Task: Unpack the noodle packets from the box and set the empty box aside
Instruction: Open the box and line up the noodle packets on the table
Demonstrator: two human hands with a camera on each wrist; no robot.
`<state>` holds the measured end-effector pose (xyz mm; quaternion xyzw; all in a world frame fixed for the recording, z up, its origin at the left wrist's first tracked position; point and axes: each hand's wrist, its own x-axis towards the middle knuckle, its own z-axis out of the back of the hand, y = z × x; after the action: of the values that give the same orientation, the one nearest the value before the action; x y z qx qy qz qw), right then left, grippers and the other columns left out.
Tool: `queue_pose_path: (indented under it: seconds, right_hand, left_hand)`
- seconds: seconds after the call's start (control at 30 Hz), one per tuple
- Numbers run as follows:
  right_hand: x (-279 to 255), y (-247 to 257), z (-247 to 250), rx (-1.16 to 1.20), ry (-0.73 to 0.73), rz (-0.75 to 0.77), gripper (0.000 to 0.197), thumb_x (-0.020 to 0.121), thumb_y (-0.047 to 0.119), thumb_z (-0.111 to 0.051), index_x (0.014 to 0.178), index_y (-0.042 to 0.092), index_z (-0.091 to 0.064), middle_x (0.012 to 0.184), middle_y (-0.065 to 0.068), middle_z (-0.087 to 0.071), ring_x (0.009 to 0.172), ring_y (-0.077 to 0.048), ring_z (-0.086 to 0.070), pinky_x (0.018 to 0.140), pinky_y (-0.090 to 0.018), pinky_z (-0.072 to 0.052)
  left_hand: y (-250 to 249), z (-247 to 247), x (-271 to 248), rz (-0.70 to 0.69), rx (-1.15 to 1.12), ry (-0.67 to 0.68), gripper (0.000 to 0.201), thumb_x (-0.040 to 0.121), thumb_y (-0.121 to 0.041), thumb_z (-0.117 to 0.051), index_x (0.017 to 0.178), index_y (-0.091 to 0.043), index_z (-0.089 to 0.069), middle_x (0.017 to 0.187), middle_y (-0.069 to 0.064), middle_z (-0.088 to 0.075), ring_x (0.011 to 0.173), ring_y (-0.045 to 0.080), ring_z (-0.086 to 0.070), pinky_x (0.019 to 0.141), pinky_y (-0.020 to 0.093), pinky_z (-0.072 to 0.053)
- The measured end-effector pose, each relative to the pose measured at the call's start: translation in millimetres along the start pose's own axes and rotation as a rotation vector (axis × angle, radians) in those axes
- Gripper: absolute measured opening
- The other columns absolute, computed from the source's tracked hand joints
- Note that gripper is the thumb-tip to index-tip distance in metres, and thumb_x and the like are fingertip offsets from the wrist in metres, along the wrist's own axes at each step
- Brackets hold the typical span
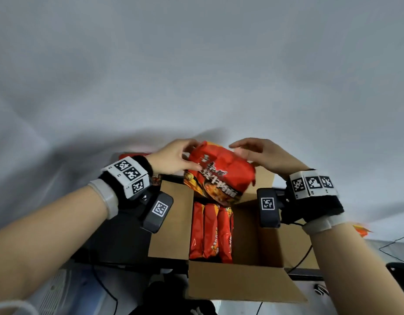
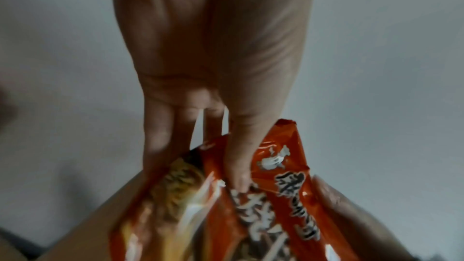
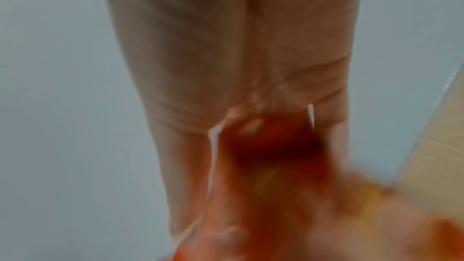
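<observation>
An open cardboard box (image 1: pixel 171 223) stands below my hands with its flaps spread. Several red noodle packets (image 1: pixel 210 233) stand upright inside it. Both hands hold a bundle of red noodle packets (image 1: pixel 219 176) tilted above the box's far end. My left hand (image 1: pixel 196 155) grips its upper left corner, thumb pressed on the printed front (image 2: pixel 251 215). In the left wrist view the left hand (image 2: pixel 200 170) has its fingers behind the bundle. My right hand (image 1: pixel 239 151) holds the upper right edge. The blurred right wrist view shows the right hand (image 3: pixel 261 162) with the red bundle (image 3: pixel 271 146) between fingers and thumb.
A white cloth surface (image 1: pixel 196 76) stretches beyond the box. Another red packet (image 1: pixel 132 155) lies on it behind my left wrist. The box rests on a dark desk (image 1: pixel 114 237). Cables (image 1: pixel 303 258) run at the right, near an orange wrapper (image 1: pixel 362 230).
</observation>
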<state>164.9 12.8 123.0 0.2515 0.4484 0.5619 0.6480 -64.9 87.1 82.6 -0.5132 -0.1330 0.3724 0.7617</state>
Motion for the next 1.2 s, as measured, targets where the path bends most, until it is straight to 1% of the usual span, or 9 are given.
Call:
queue_pose_path:
  seconds: [0.1, 0.17, 0.3, 0.4, 0.53, 0.8, 1.03, 1.13, 1.2]
  right_hand:
    - [15.7, -27.4, 2.1, -0.147, -0.229, -0.048, 0.035, 0.091, 0.029, -0.055, 0.120, 0.010, -0.062, 0.119, -0.003, -0.064, 0.112, -0.016, -0.056, 0.088, -0.023, -0.042]
    - [25.5, -50.8, -0.6, -0.376, -0.228, -0.148, 0.043, 0.088, 0.025, -0.059, 0.129, 0.012, -0.055, 0.134, -0.004, -0.056, 0.126, -0.020, -0.049, 0.099, -0.024, -0.034]
    - [37.9, -79.8, -18.7, -0.682, -0.161, -0.263, 0.067, 0.076, 0.018, -0.061, 0.140, 0.025, -0.038, 0.138, -0.005, -0.051, 0.128, -0.031, -0.044, 0.109, -0.044, -0.033]
    - [42.6, -85.2, -20.8, -0.740, -0.198, -0.242, 0.056, 0.073, 0.018, -0.062, 0.127, 0.032, -0.053, 0.120, -0.003, -0.063, 0.117, -0.030, -0.052, 0.098, -0.040, -0.041]
    - [38.0, -88.0, -8.9, -0.563, -0.049, -0.202, 0.020, 0.071, 0.019, -0.075, 0.091, 0.016, -0.075, 0.074, 0.007, -0.061, 0.084, -0.018, -0.059, 0.072, -0.026, -0.041]
    - [2.3, -102.3, 0.0, -0.499, -0.054, -0.165, 0.005, 0.072, 0.020, -0.075, 0.073, 0.025, -0.073, 0.060, 0.010, -0.058, 0.064, -0.009, -0.053, 0.058, -0.018, -0.036]
    - [7.0, -98.4, -9.8, -0.427, -0.017, -0.149, 0.008, 0.073, 0.024, -0.074, 0.079, 0.020, -0.076, 0.070, 0.000, -0.069, 0.067, -0.012, -0.059, 0.066, -0.028, -0.044]
    - [20.0, -87.2, -4.1, -0.440, 0.084, -0.218, 0.059, 0.072, 0.065, -0.058, 0.067, 0.007, -0.068, 0.057, -0.008, -0.055, 0.055, -0.015, -0.045, 0.058, -0.029, -0.035]
    - [36.2, -77.4, -2.3, -0.441, 0.044, -0.250, 0.080, 0.070, 0.078, -0.043, 0.074, 0.002, -0.066, 0.065, -0.012, -0.063, 0.059, -0.014, -0.053, 0.063, -0.028, -0.044]
  left_hand:
    - [7.7, 20.1, -6.8, 0.078, -0.156, -0.236, 0.054, 0.079, -0.009, -0.069, 0.128, -0.013, -0.048, 0.125, 0.005, -0.058, 0.108, 0.016, -0.057, 0.092, 0.036, -0.051]
    - [13.1, 33.3, -7.9, 0.112, -0.278, -0.405, 0.054, 0.079, -0.008, -0.068, 0.128, -0.015, -0.047, 0.121, 0.004, -0.059, 0.115, 0.024, -0.056, 0.097, 0.048, -0.048]
    - [18.7, 47.2, -0.7, 0.134, -0.268, -0.550, 0.054, 0.080, -0.007, -0.066, 0.129, -0.015, -0.046, 0.127, 0.009, -0.058, 0.119, 0.026, -0.054, 0.103, 0.050, -0.044]
    - [24.0, 45.0, 8.8, 0.166, -0.227, -0.534, 0.055, 0.082, -0.006, -0.065, 0.132, -0.014, -0.043, 0.130, 0.011, -0.056, 0.121, 0.027, -0.053, 0.105, 0.049, -0.042]
    - [32.3, 35.0, 21.8, 0.196, -0.186, -0.476, 0.055, 0.084, -0.005, -0.062, 0.134, -0.013, -0.041, 0.132, 0.012, -0.054, 0.122, 0.027, -0.051, 0.104, 0.046, -0.042]
    - [63.6, 18.0, 40.1, 0.328, -0.150, -0.239, 0.062, 0.077, -0.006, -0.070, 0.132, -0.011, -0.043, 0.121, 0.013, -0.058, 0.115, 0.032, -0.056, 0.097, 0.053, -0.048]
    - [88.9, 2.9, 57.4, 0.394, -0.010, -0.215, 0.053, 0.071, -0.013, -0.078, 0.120, -0.010, -0.058, 0.116, 0.012, -0.067, 0.099, 0.028, -0.066, 0.091, 0.047, -0.053]
    - [101.0, 0.8, 62.2, 0.422, -0.001, -0.239, 0.053, 0.068, -0.012, -0.080, 0.117, -0.009, -0.060, 0.116, 0.013, -0.068, 0.101, 0.028, -0.066, 0.092, 0.047, -0.053]
    - [104.0, -3.5, 63.2, 0.433, -0.014, -0.235, 0.054, 0.068, -0.011, -0.080, 0.117, -0.008, -0.059, 0.116, 0.013, -0.068, 0.100, 0.028, -0.066, 0.091, 0.047, -0.054]
